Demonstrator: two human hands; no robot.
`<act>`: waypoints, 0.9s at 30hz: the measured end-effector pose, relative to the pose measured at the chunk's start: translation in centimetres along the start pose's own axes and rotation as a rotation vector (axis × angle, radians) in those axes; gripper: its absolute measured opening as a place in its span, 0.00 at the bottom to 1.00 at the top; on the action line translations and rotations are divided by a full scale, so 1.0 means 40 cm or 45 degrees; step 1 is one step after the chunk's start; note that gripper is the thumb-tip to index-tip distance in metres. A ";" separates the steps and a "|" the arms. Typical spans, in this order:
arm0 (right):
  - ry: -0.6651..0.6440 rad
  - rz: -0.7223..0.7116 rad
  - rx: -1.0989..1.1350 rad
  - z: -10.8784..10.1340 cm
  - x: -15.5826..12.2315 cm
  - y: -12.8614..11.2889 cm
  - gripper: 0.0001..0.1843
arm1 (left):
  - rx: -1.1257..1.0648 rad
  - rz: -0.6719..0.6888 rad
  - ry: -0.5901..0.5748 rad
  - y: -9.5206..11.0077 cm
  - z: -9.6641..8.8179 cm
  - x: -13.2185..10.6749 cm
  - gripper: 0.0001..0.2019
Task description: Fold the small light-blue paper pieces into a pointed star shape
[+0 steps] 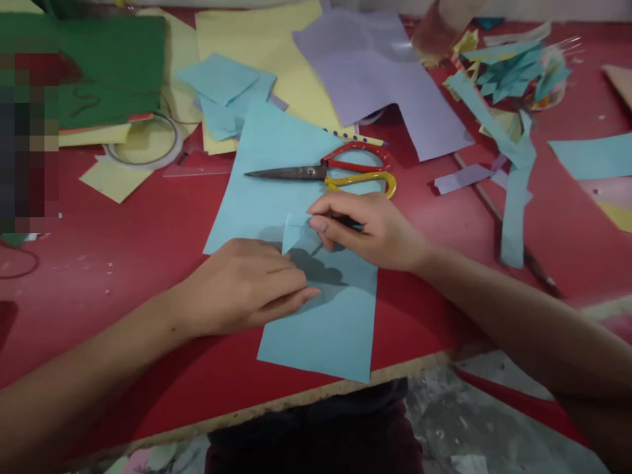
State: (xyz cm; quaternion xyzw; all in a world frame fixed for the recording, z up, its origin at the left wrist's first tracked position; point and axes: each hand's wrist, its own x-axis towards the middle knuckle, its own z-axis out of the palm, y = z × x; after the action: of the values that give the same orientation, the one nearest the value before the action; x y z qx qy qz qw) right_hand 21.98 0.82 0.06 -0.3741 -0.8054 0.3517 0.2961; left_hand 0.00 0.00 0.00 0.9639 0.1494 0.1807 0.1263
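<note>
Small blue paper piece [295, 228] between the hands, long axis near-to-far, narrow tip toward left hand [251, 283], whose grip cannot be determined, right hand [368, 227] pinches the piece's edge, blue sheet [320, 342] beneath both.

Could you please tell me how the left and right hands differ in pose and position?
The left hand is back-up with its fingers low over the blue paper; the right hand pinches a small blue piece between thumb and finger. The left hand is nearer the table's front edge, the right hand nearer the scissors. Both are bare.
</note>
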 end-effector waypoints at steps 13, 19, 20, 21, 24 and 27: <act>0.053 0.206 0.466 -0.016 0.009 0.000 0.13 | 0.318 0.358 0.052 0.013 -0.030 0.017 0.18; 0.039 0.190 0.377 -0.015 0.005 -0.003 0.14 | 0.259 -0.100 0.262 0.000 -0.033 0.003 0.20; 0.035 0.183 0.371 -0.014 0.005 -0.003 0.14 | 0.217 -0.237 0.333 -0.003 -0.036 0.002 0.21; 0.029 0.175 0.366 -0.013 0.004 -0.002 0.13 | 0.162 -0.362 0.393 -0.006 -0.039 0.001 0.21; 0.004 0.150 0.349 -0.011 0.002 0.000 0.12 | -0.035 -0.610 0.430 -0.014 -0.045 0.005 0.17; -0.025 0.119 0.322 -0.013 0.002 0.000 0.11 | -0.183 -0.607 0.374 -0.019 -0.045 0.009 0.11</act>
State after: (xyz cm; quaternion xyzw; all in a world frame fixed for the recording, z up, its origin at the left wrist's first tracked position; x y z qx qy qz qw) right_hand 22.32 1.04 0.39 -0.3675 -0.7391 0.4677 0.3162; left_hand -0.56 1.17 1.53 0.8537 0.3753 0.2935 0.2104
